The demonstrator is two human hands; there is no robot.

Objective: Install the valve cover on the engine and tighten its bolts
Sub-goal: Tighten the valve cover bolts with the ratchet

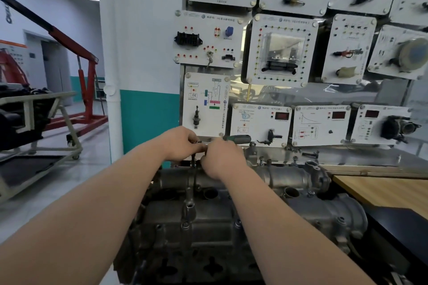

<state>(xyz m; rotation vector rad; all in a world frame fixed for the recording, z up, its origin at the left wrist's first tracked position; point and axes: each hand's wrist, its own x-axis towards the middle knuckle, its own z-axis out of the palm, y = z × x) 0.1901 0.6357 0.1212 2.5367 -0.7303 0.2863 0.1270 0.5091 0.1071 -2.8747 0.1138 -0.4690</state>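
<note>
The valve cover [208, 222] is sitting on top of the engine [176, 268], filling the lower middle of the view, with its grey cast surface running away from the person towards the wall. Both hands are working at its far edge. The left hand [180, 143] is curling its fingers around the head of a ratchet wrench [238, 139], right above a short dark extension [193, 158] that is pointing straight down into the cover's far rim. The right hand [220, 157] is grasping the same wrench along its shank, just beside the left hand, so the green-and-black grip is sticking out to the right past the knuckles (what the extension's tip is sitting on is hidden). Several bolts [185, 224] are showing in the cover nearer the person.

A wooden counter [382, 192] is lying to the right of the engine. Behind the hands, white training panels [281, 51] with sockets, small displays and mounted parts are covering the wall. A red engine hoist [86, 90] is standing on the floor at the left, next to a white pipe [111, 76].
</note>
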